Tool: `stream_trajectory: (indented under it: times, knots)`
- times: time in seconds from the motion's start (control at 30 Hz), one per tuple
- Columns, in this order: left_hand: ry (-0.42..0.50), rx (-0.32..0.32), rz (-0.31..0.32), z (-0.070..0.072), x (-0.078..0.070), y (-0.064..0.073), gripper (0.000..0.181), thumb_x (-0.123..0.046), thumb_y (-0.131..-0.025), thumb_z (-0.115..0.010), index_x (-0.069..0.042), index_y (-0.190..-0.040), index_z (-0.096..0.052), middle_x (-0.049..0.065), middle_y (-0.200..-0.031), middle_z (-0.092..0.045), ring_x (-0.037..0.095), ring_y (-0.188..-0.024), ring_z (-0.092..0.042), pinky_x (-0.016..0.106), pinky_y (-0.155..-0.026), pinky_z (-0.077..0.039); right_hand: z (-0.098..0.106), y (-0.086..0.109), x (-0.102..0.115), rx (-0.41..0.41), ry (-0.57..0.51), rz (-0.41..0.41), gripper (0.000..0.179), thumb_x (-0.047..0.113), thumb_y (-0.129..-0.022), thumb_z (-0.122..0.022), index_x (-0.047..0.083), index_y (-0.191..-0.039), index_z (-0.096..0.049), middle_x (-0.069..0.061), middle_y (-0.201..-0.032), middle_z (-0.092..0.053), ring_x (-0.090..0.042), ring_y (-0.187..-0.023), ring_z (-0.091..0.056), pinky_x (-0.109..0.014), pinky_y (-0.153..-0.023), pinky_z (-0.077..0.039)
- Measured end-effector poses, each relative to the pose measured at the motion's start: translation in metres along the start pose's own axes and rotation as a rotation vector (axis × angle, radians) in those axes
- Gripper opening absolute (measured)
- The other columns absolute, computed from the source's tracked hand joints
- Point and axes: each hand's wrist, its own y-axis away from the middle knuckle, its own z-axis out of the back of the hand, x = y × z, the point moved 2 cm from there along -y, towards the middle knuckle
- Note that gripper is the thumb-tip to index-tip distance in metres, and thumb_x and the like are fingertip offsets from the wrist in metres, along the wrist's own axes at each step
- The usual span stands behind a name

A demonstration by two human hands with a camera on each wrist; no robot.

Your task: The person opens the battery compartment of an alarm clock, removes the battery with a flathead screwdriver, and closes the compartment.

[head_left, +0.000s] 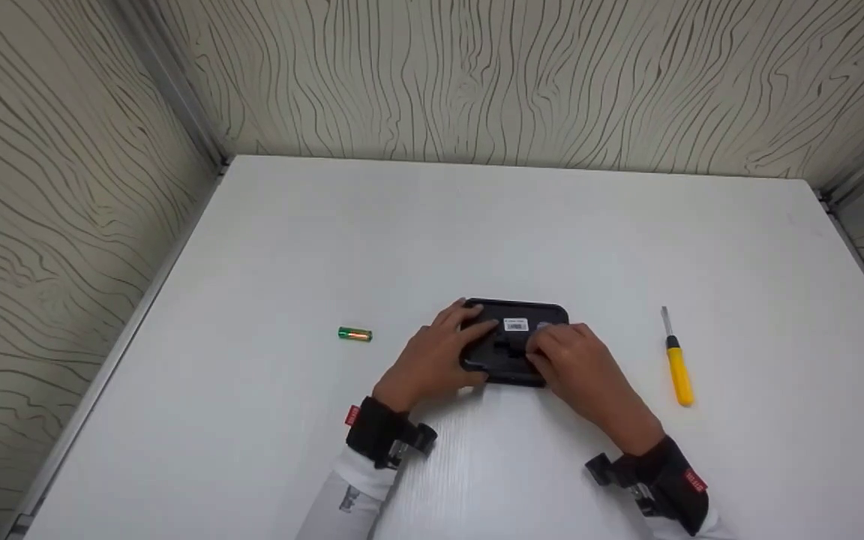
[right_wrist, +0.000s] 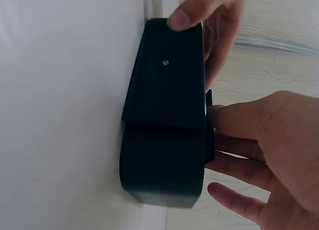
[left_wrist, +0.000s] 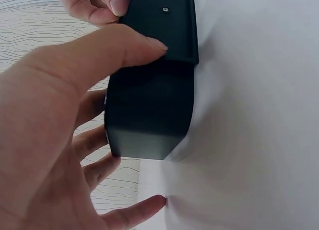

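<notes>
A black, rounded box-shaped device [head_left: 488, 309] lies on the white table with its labelled back facing up. My left hand [head_left: 436, 356] grips its left end, the thumb on the near side and the fingers spread over the back. At the right part of the back, my right hand [head_left: 578, 364] pinches a small black battery cover [right_wrist: 210, 152], which stands out from the device's surface in the right wrist view. The fingers partly hide this cover and the opening around it. A small screw [right_wrist: 165, 62] shows in the device's near side.
A green and copper-coloured battery [head_left: 355, 334] lies on the white table [head_left: 402, 225] left of the device. Off to the right is a screwdriver [head_left: 678, 367] with a yellow and black handle. Wood-patterned panels [head_left: 469, 82] stand behind the table and at its sides.
</notes>
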Motion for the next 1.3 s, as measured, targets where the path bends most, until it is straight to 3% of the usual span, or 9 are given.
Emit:
stream_trajectory:
  times: [0.47,0.9,1.3]
  knots:
    - [-0.003,-0.021,-0.017,-0.003,0.004,0.002,0.072,-0.035,-0.081,-0.076,-0.031,-0.146,-0.045,-0.004,-0.157,-0.034,0.02,-0.151,-0.019,0.047,-0.109,-0.039,-0.01,-0.005,0.015,-0.051,0.038,0.068,0.014,0.009,-0.077,-0.08,0.009,-0.086,-0.07,-0.001,-0.087,-0.065,-0.016,-0.087,-0.063,-0.037,-0.082,-0.053]
    - [0.032,-0.029,-0.021,-0.006,0.004,0.004,0.073,-0.034,-0.08,-0.076,-0.032,-0.146,-0.044,-0.004,-0.157,-0.034,0.02,-0.151,-0.017,0.048,-0.11,-0.038,-0.015,-0.006,0.019,-0.06,0.061,0.056,0.013,0.008,-0.077,-0.08,0.008,-0.085,-0.07,-0.002,-0.085,-0.065,-0.019,-0.085,-0.064,-0.034,-0.078,-0.052]
    - [0.009,-0.035,-0.024,-0.005,0.005,0.0,0.072,-0.033,-0.08,-0.075,-0.031,-0.146,-0.045,-0.004,-0.156,-0.035,0.021,-0.151,-0.018,0.048,-0.111,-0.037,-0.016,-0.008,0.024,-0.09,0.14,0.084,0.009,0.006,-0.08,-0.077,0.004,-0.085,-0.07,-0.007,-0.085,-0.067,-0.024,-0.087,-0.067,-0.037,-0.081,-0.053]
